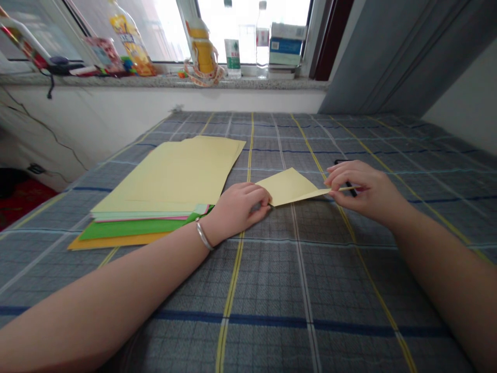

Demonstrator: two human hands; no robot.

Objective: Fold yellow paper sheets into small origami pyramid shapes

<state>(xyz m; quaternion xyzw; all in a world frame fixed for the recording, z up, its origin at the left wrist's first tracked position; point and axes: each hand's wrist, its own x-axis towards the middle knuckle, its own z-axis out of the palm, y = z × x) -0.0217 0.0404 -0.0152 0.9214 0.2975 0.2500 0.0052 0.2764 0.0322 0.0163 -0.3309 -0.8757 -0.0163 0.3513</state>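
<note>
A small folded piece of pale yellow paper (289, 187) lies between my hands, tilted up a little off the cloth at its right end. My left hand (241, 211), with a silver bangle at the wrist, is closed on the paper's left corner. At the other end, my right hand (363, 190) pinches the narrow right tip between thumb and fingers. Beneath my right hand is a thin black-edged object (341, 161), mostly hidden, so its kind cannot be made out. Left of my left hand lies a stack of coloured paper (171, 176), pale yellow on top, with green and orange sheets below.
A grey checked cloth (272, 280) covers the surface. Beyond it, the window sill (163, 81) holds several bottles, a white-and-green tube (233, 58) and stacked boxes (286, 49). A grey curtain (380, 57) hangs at the back right.
</note>
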